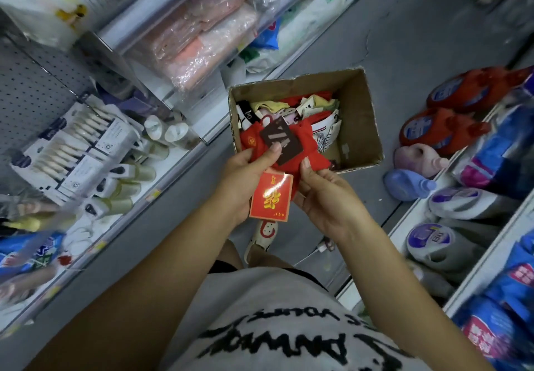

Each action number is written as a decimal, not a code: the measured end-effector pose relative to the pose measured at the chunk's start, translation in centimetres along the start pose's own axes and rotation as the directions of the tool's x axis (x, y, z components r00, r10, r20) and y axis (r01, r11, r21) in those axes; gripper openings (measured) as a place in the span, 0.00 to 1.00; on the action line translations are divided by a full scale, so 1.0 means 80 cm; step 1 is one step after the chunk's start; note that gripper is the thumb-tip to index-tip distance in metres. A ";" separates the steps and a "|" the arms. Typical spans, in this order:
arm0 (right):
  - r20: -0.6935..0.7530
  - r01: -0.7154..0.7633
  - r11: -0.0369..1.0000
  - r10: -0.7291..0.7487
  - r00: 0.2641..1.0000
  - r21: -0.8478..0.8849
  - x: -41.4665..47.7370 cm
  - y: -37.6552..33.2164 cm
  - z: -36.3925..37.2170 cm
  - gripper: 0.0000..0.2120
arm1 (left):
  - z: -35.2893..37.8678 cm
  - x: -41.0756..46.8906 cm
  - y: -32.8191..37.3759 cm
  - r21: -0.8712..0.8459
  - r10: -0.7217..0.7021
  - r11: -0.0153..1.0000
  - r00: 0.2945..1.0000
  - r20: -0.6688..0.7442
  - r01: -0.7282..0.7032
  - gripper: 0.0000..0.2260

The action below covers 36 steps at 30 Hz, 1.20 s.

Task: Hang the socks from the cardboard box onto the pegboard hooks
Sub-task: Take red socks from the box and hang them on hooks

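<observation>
At frame centre, the left hand (245, 174) and right hand (323, 194) both pinch red socks (313, 151) whose carded bundle hides part of the cardboard box (361, 128), the pegboard (31, 87) cut off upper left.

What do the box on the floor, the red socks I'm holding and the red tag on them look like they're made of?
Box: brown corrugated cardboard, matte, with rough cut edges.
Red socks: soft knit fabric, going by the limp folds, though the weave is too blurred to tell.
Red tag: probably glossy coated card, stiff and flat, with glare and shiny gold print.

shelf left: pink wrapped packs (199, 35) | shelf right: 2 red detergent jugs (450, 110) | grey floor (404, 38)
</observation>
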State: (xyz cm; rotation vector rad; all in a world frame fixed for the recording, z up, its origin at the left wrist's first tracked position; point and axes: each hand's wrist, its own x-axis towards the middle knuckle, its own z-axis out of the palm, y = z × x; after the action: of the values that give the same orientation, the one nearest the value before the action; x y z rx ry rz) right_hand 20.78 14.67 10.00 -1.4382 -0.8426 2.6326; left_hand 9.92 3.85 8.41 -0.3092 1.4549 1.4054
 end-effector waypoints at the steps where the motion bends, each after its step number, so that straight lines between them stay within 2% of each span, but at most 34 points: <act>1: -0.002 0.007 1.000 -0.007 1.000 0.004 -0.008 0.002 0.000 0.15 | 0.000 -0.010 0.000 -0.013 0.023 1.000 1.000 -0.011 -0.024 0.18; 4: -0.093 0.079 0.987 -0.092 0.991 -0.138 -0.027 0.004 0.006 0.12 | -0.006 -0.042 0.007 -0.044 0.105 0.993 0.992 -0.071 -0.108 0.17; 5: -0.126 0.122 0.963 -0.155 0.980 -0.239 -0.033 0.003 0.010 0.17 | -0.011 -0.052 0.010 -0.040 0.135 0.989 0.986 -0.095 -0.139 0.18; 7: -0.140 0.201 0.866 -0.294 0.946 -0.459 -0.042 0.000 0.019 0.32 | -0.026 -0.073 0.020 -0.003 0.197 0.980 0.970 -0.145 -0.200 0.15; 8: -0.089 0.242 0.787 -0.351 0.932 -0.567 -0.044 -0.002 0.026 0.37 | -0.034 -0.084 0.025 0.011 0.223 0.974 0.961 -0.164 -0.225 0.12; 10: 0.111 0.357 0.593 -0.410 0.906 -0.722 -0.049 -0.005 0.052 0.37 | -0.052 -0.107 0.033 0.040 0.260 0.966 0.947 -0.186 -0.257 0.10; 12: 0.305 0.469 0.457 -0.387 0.870 -0.756 -0.052 -0.005 0.085 0.28 | -0.070 -0.129 0.038 0.039 0.282 0.959 0.938 -0.204 -0.280 0.08; 14: 0.458 0.564 0.401 -0.334 0.824 -0.722 -0.053 0.000 0.120 0.14 | -0.092 -0.149 0.041 -0.002 0.276 0.959 0.937 -0.214 -0.283 0.10; 17: 0.558 0.621 0.400 -0.275 0.783 -0.674 -0.052 0.022 0.167 0.04 | -0.140 -0.178 0.040 -0.057 0.252 0.961 0.942 -0.223 -0.271 0.20; 19: 0.562 0.636 0.365 -0.298 0.772 -0.680 -0.051 0.046 0.198 0.06 | -0.179 -0.200 0.035 -0.061 0.246 0.962 0.944 -0.221 -0.265 0.23; 24: 0.557 0.649 0.402 -0.334 0.761 -0.646 -0.044 0.117 0.272 0.04 | -0.290 -0.266 0.009 -0.115 0.279 0.940 0.916 -0.287 -0.322 0.26; 27: 0.604 0.691 0.350 -0.336 0.723 -0.632 -0.046 0.163 0.320 0.02 | -0.364 -0.312 -0.005 -0.126 0.304 0.920 0.879 -0.368 -0.371 0.26; 29: 0.647 0.714 0.308 -0.304 0.700 -0.628 -0.049 0.194 0.352 0.02 | -0.413 -0.342 -0.011 -0.082 0.342 0.912 0.857 -0.386 -0.401 0.24; 31: 0.674 0.722 0.300 -0.263 0.690 -0.623 -0.053 0.222 0.385 0.06 | -0.460 -0.369 -0.014 0.012 0.384 0.910 0.830 -0.405 -0.415 0.24; 33: 0.687 0.717 0.343 -0.226 0.690 -0.607 -0.058 0.247 0.417 0.09 | -0.502 -0.391 -0.013 0.097 0.425 0.897 0.786 -0.448 -0.430 0.27; 36: 0.687 0.681 0.461 -0.187 0.702 -0.569 -0.069 0.278 0.458 0.10 | -0.555 -0.417 -0.007 0.198 0.474 0.876 0.704 -0.529 -0.440 0.29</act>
State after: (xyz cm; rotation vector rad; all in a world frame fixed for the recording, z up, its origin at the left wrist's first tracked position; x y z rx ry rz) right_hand 0.18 -22.11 19.54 -0.2315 -2.3310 2.2202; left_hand 3.19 -49.00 23.98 -0.3612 2.1762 1.7556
